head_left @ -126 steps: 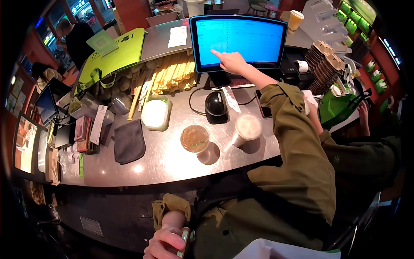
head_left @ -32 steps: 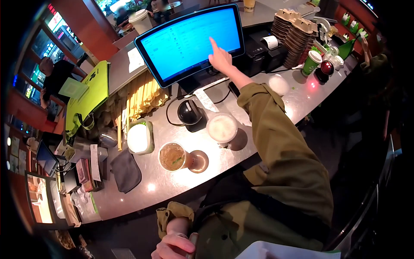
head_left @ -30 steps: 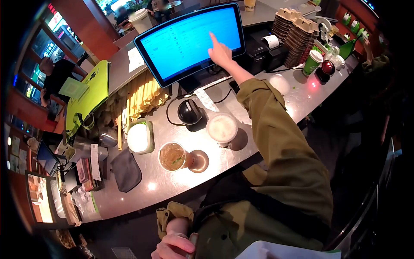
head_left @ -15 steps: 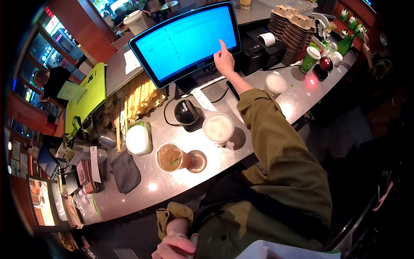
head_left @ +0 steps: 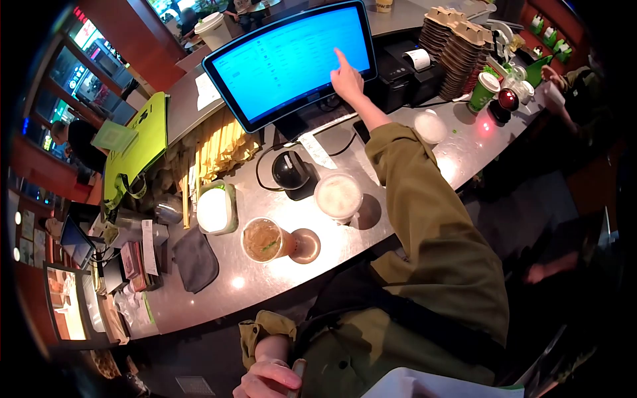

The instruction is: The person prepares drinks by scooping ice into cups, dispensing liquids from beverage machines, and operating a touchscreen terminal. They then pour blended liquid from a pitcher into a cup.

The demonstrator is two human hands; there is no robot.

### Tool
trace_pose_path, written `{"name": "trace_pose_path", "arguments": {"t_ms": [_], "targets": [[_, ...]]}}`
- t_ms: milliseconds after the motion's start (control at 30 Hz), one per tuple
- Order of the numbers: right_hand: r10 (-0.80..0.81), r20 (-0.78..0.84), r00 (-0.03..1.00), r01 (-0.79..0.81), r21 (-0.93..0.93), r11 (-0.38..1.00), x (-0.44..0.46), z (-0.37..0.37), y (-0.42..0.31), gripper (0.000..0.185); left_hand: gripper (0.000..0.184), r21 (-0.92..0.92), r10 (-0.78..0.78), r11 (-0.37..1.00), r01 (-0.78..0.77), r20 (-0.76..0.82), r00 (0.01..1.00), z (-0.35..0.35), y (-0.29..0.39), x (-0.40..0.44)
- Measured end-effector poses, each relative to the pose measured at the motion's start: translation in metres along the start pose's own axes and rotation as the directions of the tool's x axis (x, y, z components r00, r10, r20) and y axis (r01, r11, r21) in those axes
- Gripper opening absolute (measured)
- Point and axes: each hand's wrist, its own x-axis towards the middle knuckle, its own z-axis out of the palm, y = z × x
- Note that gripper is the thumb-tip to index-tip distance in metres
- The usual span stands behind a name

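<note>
My right hand (head_left: 346,79) reaches over the counter to a touchscreen monitor (head_left: 292,63) lit blue. Its index finger is stretched out at the right part of the screen, the other fingers curl in, and nothing is held; whether the tip touches the glass I cannot tell. Low in the view, my left hand (head_left: 269,381) is closed around the end of a narrow brownish object (head_left: 297,378) whose kind I cannot make out. Below the monitor stand a black scanner (head_left: 290,170), a foam-topped cup (head_left: 338,196) and a clear cup of brown drink (head_left: 264,239).
A black receipt printer (head_left: 395,76) and stacked cardboard cup carriers (head_left: 454,46) stand right of the monitor. Farther right are another foamy cup (head_left: 430,126) and a green cup (head_left: 484,91). A white-lidded container (head_left: 216,209) and dark cloth (head_left: 195,260) lie left. A co-worker's hand (head_left: 553,78) shows at far right.
My right fingertip has shifted slightly up and left across the screen. At the far right, a co-worker's hand and arm have come closer to the counter. My left hand stays put.
</note>
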Motion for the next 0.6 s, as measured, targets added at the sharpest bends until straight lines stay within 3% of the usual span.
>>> {"name": "trace_pose_path", "arguments": {"t_ms": [433,600], "targets": [[-0.046,0.008,0.999,0.047,-0.037,0.998,0.039,-0.023,-0.018,0.059,0.034,-0.112,-0.025,0.993,0.037,0.106,0.994,-0.008,0.0,0.004],[-0.051,-0.172,0.984,0.067,0.093,0.993,0.019,-0.015,-0.016,0.048,0.036,-0.162,-0.056,0.984,0.08,0.145,0.988,-0.012,0.006,0.003]]}}
